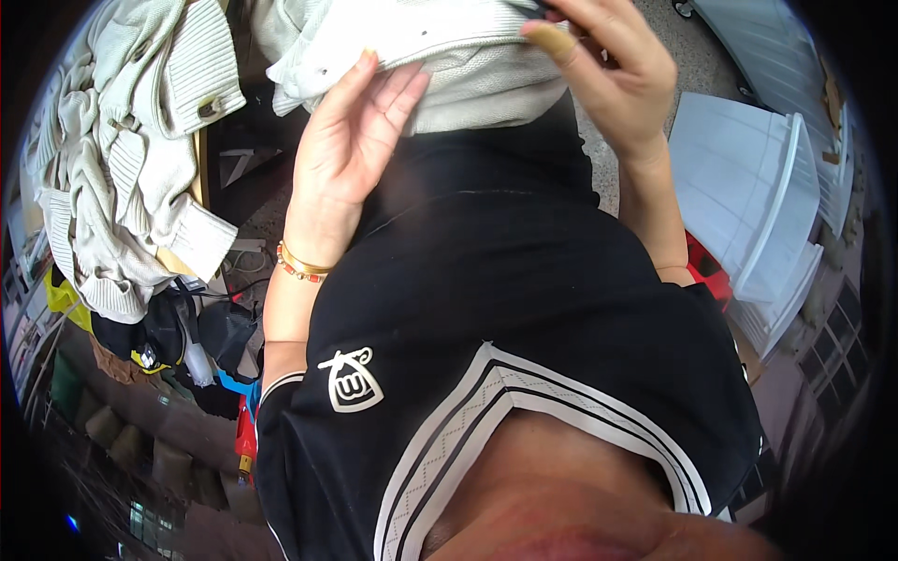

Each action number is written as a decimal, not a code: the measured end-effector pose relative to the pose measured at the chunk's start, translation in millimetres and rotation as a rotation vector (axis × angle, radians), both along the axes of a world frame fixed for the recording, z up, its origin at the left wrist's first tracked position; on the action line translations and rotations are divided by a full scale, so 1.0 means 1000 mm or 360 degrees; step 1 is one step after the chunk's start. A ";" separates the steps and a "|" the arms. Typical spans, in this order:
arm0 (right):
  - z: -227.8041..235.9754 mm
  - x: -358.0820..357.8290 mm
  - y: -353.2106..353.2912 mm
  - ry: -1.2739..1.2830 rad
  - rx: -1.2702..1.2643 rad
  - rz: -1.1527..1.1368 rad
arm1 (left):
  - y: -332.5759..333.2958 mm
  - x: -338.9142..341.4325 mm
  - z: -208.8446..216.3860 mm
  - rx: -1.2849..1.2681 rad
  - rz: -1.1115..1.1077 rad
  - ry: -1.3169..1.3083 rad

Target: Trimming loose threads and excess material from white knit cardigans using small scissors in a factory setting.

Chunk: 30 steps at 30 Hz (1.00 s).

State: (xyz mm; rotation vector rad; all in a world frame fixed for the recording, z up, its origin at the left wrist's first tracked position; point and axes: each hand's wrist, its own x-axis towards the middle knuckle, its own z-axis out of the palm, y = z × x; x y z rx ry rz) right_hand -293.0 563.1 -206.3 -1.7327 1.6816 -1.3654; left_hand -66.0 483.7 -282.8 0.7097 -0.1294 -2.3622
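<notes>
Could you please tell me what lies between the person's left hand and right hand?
In the head view, a pale knitted garment spans the stretch between the left hand and right hand.

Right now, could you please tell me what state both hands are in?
Left hand: loosely open at the pale knit.
Right hand: closed on a dark tool.

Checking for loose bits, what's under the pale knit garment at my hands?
Black clothing shows along the near edge of the pale knit garment. Farther in, the garment covers everything, so I can't tell what else lies beneath.
</notes>
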 end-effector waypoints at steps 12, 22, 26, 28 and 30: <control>-0.053 0.011 -0.022 0.0392 -0.0560 0.0146 | 0.006 -0.007 0.015 -0.0131 0.0027 -0.0024; -0.013 0.024 -0.009 0.0540 -0.0131 0.0103 | 0.005 -0.004 0.017 -0.0130 0.0043 -0.0050; -0.043 0.016 -0.026 0.0590 -0.1121 0.0056 | 0.002 -0.007 0.012 -0.0051 -0.0032 0.0156; -0.013 0.015 -0.006 0.0149 -0.0198 0.0128 | 0.001 -0.006 0.012 0.0014 -0.0045 0.0275; -0.010 0.002 0.000 -0.0117 -0.0060 0.0116 | -0.002 -0.006 0.013 0.0064 -0.0068 0.0317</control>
